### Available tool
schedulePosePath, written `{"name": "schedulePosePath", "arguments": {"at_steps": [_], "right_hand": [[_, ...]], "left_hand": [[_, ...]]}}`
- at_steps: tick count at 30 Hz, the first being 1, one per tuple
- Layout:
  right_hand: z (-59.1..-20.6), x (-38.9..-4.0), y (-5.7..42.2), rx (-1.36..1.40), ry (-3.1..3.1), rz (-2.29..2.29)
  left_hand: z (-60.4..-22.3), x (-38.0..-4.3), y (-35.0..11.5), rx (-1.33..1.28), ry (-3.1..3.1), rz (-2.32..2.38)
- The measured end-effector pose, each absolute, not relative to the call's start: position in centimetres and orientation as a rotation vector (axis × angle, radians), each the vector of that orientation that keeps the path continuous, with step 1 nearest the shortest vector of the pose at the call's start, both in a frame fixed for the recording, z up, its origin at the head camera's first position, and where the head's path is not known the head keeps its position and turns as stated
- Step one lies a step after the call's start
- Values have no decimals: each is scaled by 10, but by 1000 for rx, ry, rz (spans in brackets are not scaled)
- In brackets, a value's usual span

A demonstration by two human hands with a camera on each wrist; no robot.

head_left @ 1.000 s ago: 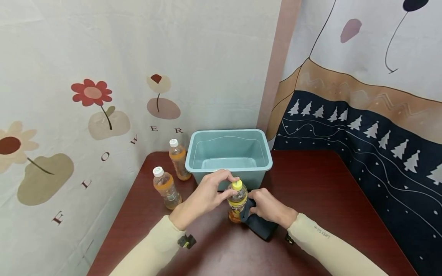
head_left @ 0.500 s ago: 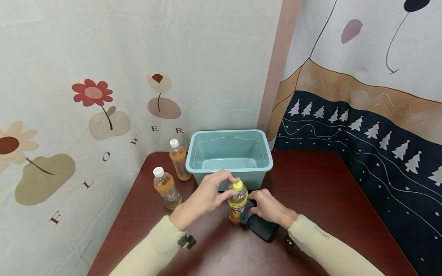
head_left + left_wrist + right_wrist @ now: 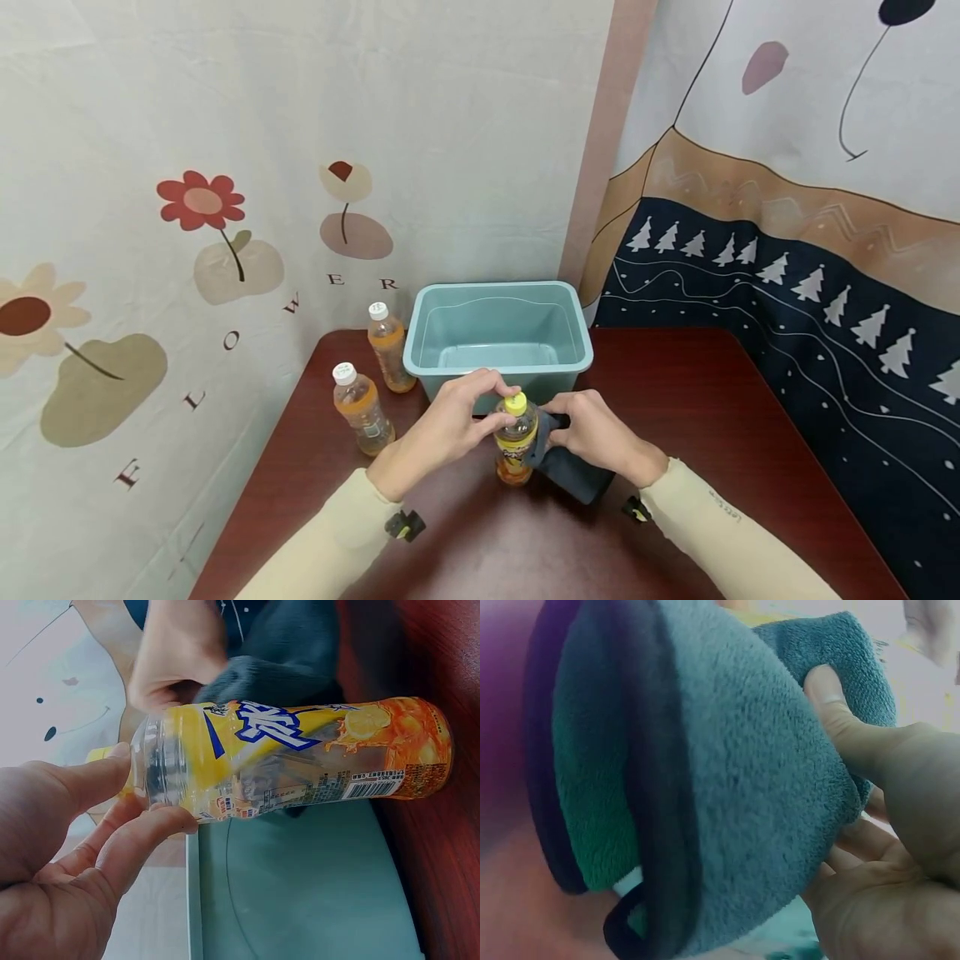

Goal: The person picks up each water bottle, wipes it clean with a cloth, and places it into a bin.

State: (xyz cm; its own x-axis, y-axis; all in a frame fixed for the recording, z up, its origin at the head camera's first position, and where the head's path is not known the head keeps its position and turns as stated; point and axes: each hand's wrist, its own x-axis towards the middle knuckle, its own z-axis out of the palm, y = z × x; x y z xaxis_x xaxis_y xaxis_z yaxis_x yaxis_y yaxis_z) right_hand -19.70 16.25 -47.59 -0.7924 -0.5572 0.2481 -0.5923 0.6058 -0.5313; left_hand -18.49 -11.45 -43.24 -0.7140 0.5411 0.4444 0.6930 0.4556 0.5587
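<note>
A plastic drink bottle (image 3: 513, 454) with a yellow cap and yellow label stands upright on the table in front of the bin. My left hand (image 3: 459, 410) pinches it at the cap and neck between thumb and fingers; the left wrist view shows the label and amber base of the bottle (image 3: 300, 750). In my right hand (image 3: 594, 429) is a dark grey-blue cloth (image 3: 573, 475), bunched at the fingers and pressed to the bottle's right side. Up close in the right wrist view, the thumb grips the folded fluffy cloth (image 3: 750, 772), whose lower part hangs loose with a dark hem.
A light blue plastic bin (image 3: 497, 368) stands right behind the bottle. Two white-capped bottles, a nearer bottle (image 3: 365, 412) and a farther bottle (image 3: 390, 354), stand left of it. The dark red table (image 3: 675, 392) meets printed wall cloths behind and at the right.
My right hand has moved up slightly along the bottle's side, and the cloth has lifted with it. The left hand and the bottle have stayed in place.
</note>
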Motion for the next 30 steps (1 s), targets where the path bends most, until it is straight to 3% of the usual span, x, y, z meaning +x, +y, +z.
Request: {"name": "schedulePosePath", "arguments": {"at_steps": [11,30], "right_hand": [[-433,-190,160,981,-2621,1072],[-426,-183,154,1004,-2654,991]], "left_hand": [[-431,-185,-115,-1070,-2516,-1102],[-431,-184,-115,-1097,-2491,-1084]]}}
